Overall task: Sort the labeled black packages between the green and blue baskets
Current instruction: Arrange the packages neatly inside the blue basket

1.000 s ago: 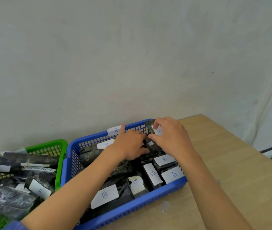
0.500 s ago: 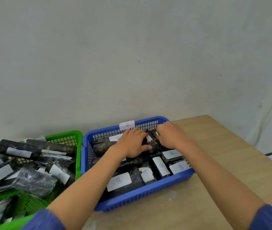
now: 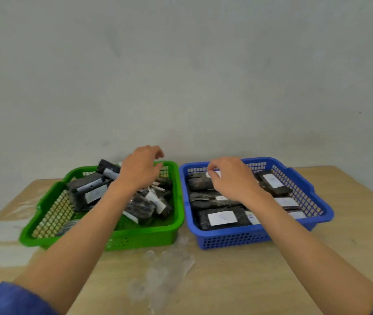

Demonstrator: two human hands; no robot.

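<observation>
The green basket (image 3: 124, 238) and blue basket (image 3: 233, 239) stand side by side on the table (image 3: 237, 283), with black packages (image 3: 223, 218) in both. The left hand (image 3: 138, 170) hovers over the green basket, loosely curled and empty. The right hand (image 3: 232, 179) is over the blue basket, fingers curled; whether it grips anything cannot be told.

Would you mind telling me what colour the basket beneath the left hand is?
Green; the basket shows best in the head view.
</observation>
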